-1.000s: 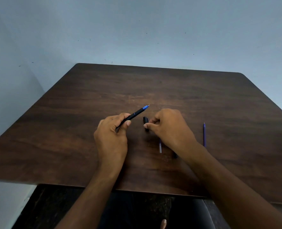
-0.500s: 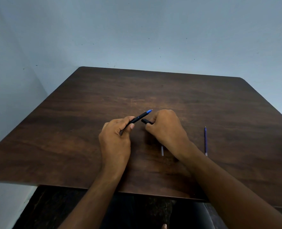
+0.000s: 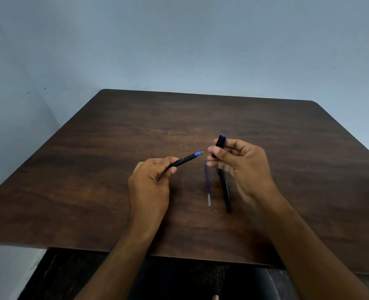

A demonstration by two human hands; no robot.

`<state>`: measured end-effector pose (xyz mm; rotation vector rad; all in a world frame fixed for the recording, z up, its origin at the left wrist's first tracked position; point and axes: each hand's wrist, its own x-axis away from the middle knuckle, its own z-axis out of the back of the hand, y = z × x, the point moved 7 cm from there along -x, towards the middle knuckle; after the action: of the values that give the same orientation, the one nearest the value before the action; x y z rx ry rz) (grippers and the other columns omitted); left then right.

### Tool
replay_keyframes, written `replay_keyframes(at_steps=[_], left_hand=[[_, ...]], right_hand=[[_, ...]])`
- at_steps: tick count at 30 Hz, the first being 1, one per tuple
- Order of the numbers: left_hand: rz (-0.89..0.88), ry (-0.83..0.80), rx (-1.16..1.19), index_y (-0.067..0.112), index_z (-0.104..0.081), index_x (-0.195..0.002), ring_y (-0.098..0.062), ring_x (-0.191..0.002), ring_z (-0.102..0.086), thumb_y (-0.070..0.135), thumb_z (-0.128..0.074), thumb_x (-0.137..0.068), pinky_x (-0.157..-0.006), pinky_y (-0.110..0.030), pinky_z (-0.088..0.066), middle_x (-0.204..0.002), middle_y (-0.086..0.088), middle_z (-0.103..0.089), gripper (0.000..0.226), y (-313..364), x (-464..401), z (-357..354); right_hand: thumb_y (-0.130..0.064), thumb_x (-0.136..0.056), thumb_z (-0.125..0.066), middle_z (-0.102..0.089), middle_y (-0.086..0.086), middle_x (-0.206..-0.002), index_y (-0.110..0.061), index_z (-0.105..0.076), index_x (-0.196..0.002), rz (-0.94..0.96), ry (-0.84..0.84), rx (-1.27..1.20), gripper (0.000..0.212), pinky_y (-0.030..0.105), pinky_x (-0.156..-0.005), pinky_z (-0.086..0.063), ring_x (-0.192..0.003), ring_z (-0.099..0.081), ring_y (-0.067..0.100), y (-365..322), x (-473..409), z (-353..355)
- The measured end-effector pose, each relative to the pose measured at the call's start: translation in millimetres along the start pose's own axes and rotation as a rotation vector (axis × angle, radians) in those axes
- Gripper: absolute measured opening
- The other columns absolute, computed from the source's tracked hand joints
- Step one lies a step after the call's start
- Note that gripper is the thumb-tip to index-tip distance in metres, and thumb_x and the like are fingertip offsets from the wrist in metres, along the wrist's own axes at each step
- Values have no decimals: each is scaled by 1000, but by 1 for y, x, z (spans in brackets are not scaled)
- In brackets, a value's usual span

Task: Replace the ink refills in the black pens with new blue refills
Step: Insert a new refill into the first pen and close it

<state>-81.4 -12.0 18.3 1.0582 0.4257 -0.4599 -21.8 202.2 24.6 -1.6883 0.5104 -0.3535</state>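
Note:
My left hand [image 3: 150,185] grips a black pen [image 3: 184,160] whose blue tip points up and to the right, uncapped. Raised above the table, my right hand [image 3: 242,165] pinches a black pen cap [image 3: 220,144] between thumb and fingers, held upright. Between the hands a thin blue refill [image 3: 207,182] with a pale end lies on the wood. Just right of it lies a second black pen [image 3: 225,189], its far end hidden under my right fingers.
The dark brown wooden table [image 3: 114,169] has its near edge just below my forearms and a rounded far right corner. A pale blue wall stands behind and to the left. Dark floor shows under the table's front edge.
My right hand lifted off the table with the cap and moved right, uncovering the blue refill and the second black pen. The left hand kept hold of its pen.

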Motion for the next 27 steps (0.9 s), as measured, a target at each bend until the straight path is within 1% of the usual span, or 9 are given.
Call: replay_keyframes(at_steps=[3,8,10,12,14,17,20,23,27], left_hand=[[-7,-8,-2,25,-79,-107,-9,-96,-61,5,-77,-84,-86,1,-35,-92,33,-60,31,2,0,0],[-29,-29,-19,25,-79,-107,-5,-95,-60,7,-77,-84,-85,0,-37,-93,33,-60,29,5,0,-2],[-34,-29,-17,23,-79,-106,-7,-95,-61,7,-78,-84,-85,-1,-37,-94,23,-67,28,5,0,-2],[-32,-26,-5,22,-79,-106,-8,-94,-61,6,-78,-84,-85,-1,-38,-96,16,-71,27,5,0,-2],[-32,-26,1,22,-79,-106,-8,-93,-61,6,-78,-83,-85,-1,-38,-95,17,-70,28,5,0,-2],[-32,-25,6,23,-79,-105,-8,-93,-61,5,-78,-83,-85,-2,-39,-94,21,-67,29,7,0,-2],[-34,-32,2,23,-78,-106,-6,-94,-61,6,-78,-83,-85,-2,-40,-94,25,-65,29,7,0,-2],[-27,-40,12,23,-79,-107,-3,-96,-59,6,-78,-84,-86,-3,-40,-94,23,-66,29,8,0,-2],[-41,-49,-2,23,-79,-107,-4,-96,-59,6,-78,-84,-87,-3,-40,-95,19,-67,28,11,1,-2]], right_hand=[[1,-85,-72,-77,19,-96,3,-71,-106,-44,-2,-134,22,40,-78,-63,-89,-76,36,6,2,-1],[-4,-86,-71,-77,21,-93,6,-70,-105,-57,-14,-187,22,42,-78,-63,-90,-76,39,8,4,-2],[-11,-82,-74,-77,19,-93,3,-74,-103,-37,-6,-173,25,39,-76,-63,-88,-76,34,5,5,-1],[-15,-78,-77,-78,13,-89,-3,-78,-98,-5,19,-129,23,34,-72,-61,-79,-74,24,2,5,2],[-13,-77,-77,-78,10,-84,-3,-78,-96,10,32,-145,22,30,-68,-60,-74,-72,21,1,5,3],[-14,-74,-78,-78,13,-84,3,-74,-98,-10,31,-189,30,31,-67,-61,-74,-74,25,2,6,3],[-11,-75,-78,-78,17,-87,3,-73,-99,-20,15,-199,29,33,-67,-62,-75,-75,29,3,7,0],[-1,-80,-76,-77,19,-88,2,-69,-105,-18,13,-214,27,36,-68,-63,-77,-76,34,5,7,-2],[-1,-80,-77,-77,21,-91,1,-66,-110,-12,17,-158,32,40,-70,-64,-82,-76,38,8,8,-7]])
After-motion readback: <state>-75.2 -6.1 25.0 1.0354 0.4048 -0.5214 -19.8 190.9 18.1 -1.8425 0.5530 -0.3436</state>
